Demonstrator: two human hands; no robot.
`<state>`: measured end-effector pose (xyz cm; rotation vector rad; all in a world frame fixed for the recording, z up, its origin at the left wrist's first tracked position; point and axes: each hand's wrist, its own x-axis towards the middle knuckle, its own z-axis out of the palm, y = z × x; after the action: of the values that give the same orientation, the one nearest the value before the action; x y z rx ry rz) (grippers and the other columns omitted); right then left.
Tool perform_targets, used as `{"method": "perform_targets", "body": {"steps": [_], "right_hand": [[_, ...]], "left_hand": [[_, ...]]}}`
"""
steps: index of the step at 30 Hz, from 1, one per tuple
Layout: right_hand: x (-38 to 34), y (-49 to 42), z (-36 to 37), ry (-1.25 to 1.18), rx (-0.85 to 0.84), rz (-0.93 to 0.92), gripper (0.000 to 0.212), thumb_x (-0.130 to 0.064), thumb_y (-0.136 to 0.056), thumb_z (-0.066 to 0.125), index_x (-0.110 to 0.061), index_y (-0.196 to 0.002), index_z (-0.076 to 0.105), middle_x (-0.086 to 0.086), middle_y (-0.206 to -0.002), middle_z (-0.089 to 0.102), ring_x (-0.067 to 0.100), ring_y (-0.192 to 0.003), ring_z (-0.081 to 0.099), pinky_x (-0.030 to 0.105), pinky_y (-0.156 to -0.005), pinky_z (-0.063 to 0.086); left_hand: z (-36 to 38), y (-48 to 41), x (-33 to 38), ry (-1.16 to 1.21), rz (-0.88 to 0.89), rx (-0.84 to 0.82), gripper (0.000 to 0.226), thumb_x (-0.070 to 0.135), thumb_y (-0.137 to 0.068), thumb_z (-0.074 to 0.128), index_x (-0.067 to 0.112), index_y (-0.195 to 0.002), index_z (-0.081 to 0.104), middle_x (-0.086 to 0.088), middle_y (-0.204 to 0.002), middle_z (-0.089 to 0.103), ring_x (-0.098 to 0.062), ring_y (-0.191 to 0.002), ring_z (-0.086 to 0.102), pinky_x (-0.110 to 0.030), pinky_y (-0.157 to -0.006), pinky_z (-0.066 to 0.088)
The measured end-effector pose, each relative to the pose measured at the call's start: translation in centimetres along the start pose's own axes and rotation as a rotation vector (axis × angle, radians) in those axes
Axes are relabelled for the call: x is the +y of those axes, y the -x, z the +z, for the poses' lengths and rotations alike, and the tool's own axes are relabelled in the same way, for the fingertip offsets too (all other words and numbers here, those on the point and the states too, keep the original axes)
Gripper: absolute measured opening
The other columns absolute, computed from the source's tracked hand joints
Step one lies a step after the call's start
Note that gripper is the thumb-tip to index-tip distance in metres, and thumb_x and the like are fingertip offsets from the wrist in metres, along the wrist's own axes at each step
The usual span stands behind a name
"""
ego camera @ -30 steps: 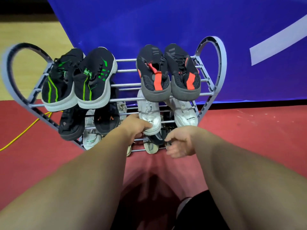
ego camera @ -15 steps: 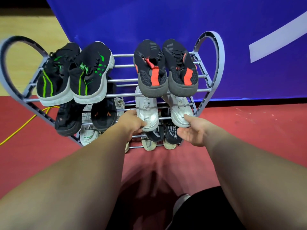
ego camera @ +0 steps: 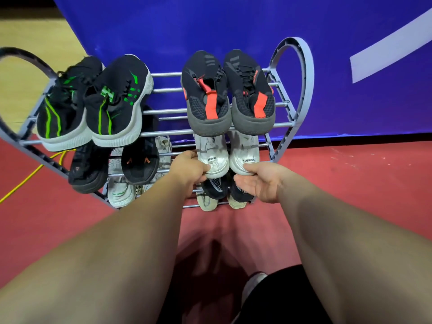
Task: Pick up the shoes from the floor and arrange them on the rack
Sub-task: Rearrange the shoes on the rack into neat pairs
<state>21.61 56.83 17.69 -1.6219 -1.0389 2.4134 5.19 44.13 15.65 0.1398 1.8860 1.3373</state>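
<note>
White pair (ego camera: 243, 152) sits on the middle tier of the rack (ego camera: 293, 42), heels toward the person.
Left hand (ego camera: 189, 168) pinches one heel, right hand (ego camera: 261, 181) the other; each shoe's long axis runs straight away from the fingers.

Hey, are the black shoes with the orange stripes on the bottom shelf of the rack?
No, the orange-striped shoes sit on the top shelf of the rack, above the white shoes.
</note>
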Motion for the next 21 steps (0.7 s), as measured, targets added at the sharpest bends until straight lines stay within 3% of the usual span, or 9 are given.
{"method": "perform_targets", "body": {"steps": [7, 16, 21], "right_hand": [[-0.4, -1.3, -0.4, 0.092, 0.064, -0.018, 0.031, -0.019, -0.101, 0.061, -0.003, -0.127, 0.061, 0.016, -0.093, 0.072, 0.019, -0.074, 0.071, 0.026, -0.051, 0.057], [-0.3, -1.1, -0.5, 0.168, 0.097, -0.017, 0.025, -0.022, -0.099, 0.062, -0.006, -0.119, 0.061, 0.015, -0.093, 0.074, 0.015, -0.062, 0.068, 0.024, -0.046, 0.054], [-0.3, -1.0, -0.3, 0.170, 0.101, -0.053, 0.029, -0.024, -0.098, 0.064, -0.006, -0.121, 0.061, 0.015, -0.092, 0.075, 0.014, -0.058, 0.068, 0.024, -0.047, 0.053]], "left_hand": [[0.5, -0.1, 0.1, 0.015, 0.016, 0.021, 0.042, 0.003, -0.087, 0.070, 0.015, -0.126, 0.062, 0.001, -0.109, 0.071, -0.019, -0.096, 0.071, -0.032, -0.078, 0.062], [1.1, 0.2, 0.3, 0.031, 0.060, 0.063, 0.039, 0.001, -0.088, 0.067, 0.014, -0.124, 0.063, -0.001, -0.102, 0.072, -0.023, -0.086, 0.069, -0.028, -0.066, 0.057], [1.0, 0.0, 0.0, -0.014, 0.048, 0.031, 0.041, 0.010, -0.088, 0.071, 0.018, -0.127, 0.062, -0.002, -0.102, 0.074, -0.023, -0.091, 0.072, -0.030, -0.070, 0.060]]}}
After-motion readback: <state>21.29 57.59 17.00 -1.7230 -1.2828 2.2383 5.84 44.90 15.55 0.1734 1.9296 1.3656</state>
